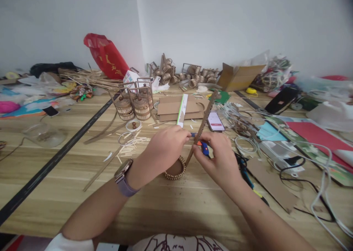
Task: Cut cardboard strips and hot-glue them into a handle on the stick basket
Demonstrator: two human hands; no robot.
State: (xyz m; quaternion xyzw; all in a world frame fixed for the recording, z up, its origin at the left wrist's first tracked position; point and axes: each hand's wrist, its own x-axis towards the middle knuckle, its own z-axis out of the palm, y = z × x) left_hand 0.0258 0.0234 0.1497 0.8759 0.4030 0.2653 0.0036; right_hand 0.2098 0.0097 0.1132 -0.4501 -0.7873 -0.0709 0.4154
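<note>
My right hand (216,151) pinches a long, narrow strip of corrugated cardboard (206,115) between thumb and fingers, with the strip leaning up and away to the right. My left hand (168,144), with a watch on its wrist, is closed just left of the strip. A slim blue object (193,134) reaches from its fingertips toward the strip; its kind does not show. Below the hands, a small round cardboard cup (176,170) rimmed with bead-like stick ends stands on the table, partly hidden by the left hand. A blue and orange tool (204,148) shows behind my right fingers.
Left of centre stand several small stick-covered baskets (142,109) with frame handles. Short sticks (134,146) and white rings (133,125) lie nearby. Behind are cardboard sheets (165,109) and a phone (215,121). White cables (322,185) and pliers (249,177) lie to the right.
</note>
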